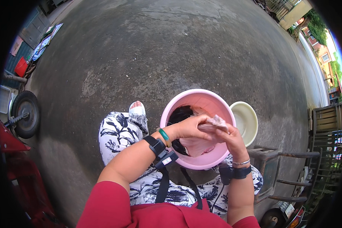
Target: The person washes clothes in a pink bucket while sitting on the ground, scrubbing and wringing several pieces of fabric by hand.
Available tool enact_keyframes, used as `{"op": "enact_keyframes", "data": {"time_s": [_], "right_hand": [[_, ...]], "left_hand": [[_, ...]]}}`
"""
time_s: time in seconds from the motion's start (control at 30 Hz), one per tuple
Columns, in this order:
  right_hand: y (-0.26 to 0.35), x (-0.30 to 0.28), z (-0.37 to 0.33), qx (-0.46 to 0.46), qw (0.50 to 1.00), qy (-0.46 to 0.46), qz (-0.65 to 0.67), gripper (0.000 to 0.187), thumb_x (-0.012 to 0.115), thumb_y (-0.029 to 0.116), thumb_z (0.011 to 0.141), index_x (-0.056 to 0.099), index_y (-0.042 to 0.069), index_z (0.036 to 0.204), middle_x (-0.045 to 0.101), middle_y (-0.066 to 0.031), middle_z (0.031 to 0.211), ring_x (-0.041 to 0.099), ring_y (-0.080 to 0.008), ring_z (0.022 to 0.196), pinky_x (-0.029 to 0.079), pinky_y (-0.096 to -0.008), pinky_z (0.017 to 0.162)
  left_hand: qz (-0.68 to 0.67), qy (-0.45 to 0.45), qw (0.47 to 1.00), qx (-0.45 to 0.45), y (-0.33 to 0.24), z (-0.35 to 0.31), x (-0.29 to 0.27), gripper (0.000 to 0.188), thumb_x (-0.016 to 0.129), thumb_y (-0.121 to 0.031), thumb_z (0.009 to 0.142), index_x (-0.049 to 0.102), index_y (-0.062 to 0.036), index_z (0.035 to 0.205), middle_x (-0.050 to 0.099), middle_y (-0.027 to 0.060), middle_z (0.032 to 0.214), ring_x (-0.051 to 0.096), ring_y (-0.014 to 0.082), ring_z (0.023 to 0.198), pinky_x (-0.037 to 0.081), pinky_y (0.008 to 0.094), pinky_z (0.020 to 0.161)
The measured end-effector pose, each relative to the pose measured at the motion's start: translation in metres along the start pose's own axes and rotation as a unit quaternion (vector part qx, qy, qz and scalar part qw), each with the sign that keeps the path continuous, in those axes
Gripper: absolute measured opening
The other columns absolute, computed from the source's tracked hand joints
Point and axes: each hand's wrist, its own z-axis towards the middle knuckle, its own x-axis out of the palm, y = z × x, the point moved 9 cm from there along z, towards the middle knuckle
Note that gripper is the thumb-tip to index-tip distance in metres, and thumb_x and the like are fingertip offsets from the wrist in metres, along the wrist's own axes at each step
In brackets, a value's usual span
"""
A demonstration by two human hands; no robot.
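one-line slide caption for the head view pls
Left hand and right hand grip a pale pink cloth over a pink basin, a pale green basin alongside.

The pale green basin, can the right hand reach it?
Probably yes: the pale green basin is close beyond the right hand, its top mostly uncovered, but that hand would first need to release the pink cloth.

"What's covered in the round pink plastic basin [169,104]?"
"Most of its floor, under black cloth [180,114] and crumpled pale pink cloth [197,146]; the bare left hand [191,127] overlaps both."
"And the round cream plastic bowl [251,123], three o'clock?"
"Its nine o'clock side sits behind the basin."
"The glossy red vehicle [28,184], eight o'clock?"
"Cut by the dark rim."
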Motion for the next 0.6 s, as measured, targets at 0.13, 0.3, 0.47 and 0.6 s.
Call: {"op": "enact_keyframes", "data": {"time_s": [0.13,0.3,0.47,0.6], "right_hand": [[0.013,-0.013,-0.007,-0.031,0.997,-0.018,0.067,0.032,0.058,0.005,0.080,0.054,-0.002,0.111,0.057,-0.0042,0.107,0.053,-0.0114,0.098,0.041,-0.0254,0.085],[0.028,-0.022,-0.012,-0.076,0.984,-0.028,0.159,0.040,0.055,0.004,0.075,0.047,-0.002,0.114,0.056,-0.0126,0.109,0.055,-0.0192,0.099,0.042,-0.0305,0.089],[0.048,-0.040,-0.022,-0.133,0.965,-0.054,0.218,0.043,0.053,0.004,0.071,0.041,-0.001,0.112,0.054,-0.0208,0.111,0.056,-0.0260,0.101,0.042,-0.0348,0.092],[0.022,-0.073,-0.019,-0.128,0.980,-0.143,0.054,0.046,0.052,-0.005,0.075,0.035,0.004,0.116,0.052,-0.0097,0.105,0.054,-0.0170,0.097,0.044,-0.0295,0.085]], "left_hand": [[0.102,-0.006,0.994,-0.029,0.026,0.001,-0.004,0.038,0.074,-0.018,0.067,0.059,-0.0043,0.099,0.057,0.0064,0.098,0.053,0.0147,0.094,0.041,0.0294,0.085],[0.420,-0.122,0.896,-0.081,0.022,-0.014,-0.027,0.020,0.068,-0.027,0.070,0.063,-0.0141,0.085,0.063,0.0044,0.084,0.058,0.0268,0.086,0.043,0.0340,0.077],[0.283,-0.217,0.933,-0.057,0.047,-0.018,-0.046,0.016,0.056,-0.017,0.074,0.061,-0.0086,0.086,0.063,0.0108,0.085,0.059,0.0289,0.078,0.046,0.0361,0.071],[-0.025,-0.299,0.954,0.000,0.052,-0.017,-0.075,0.020,0.045,-0.005,0.081,0.059,-0.0004,0.095,0.062,0.0061,0.084,0.058,0.0134,0.077,0.046,0.0259,0.070]]}}
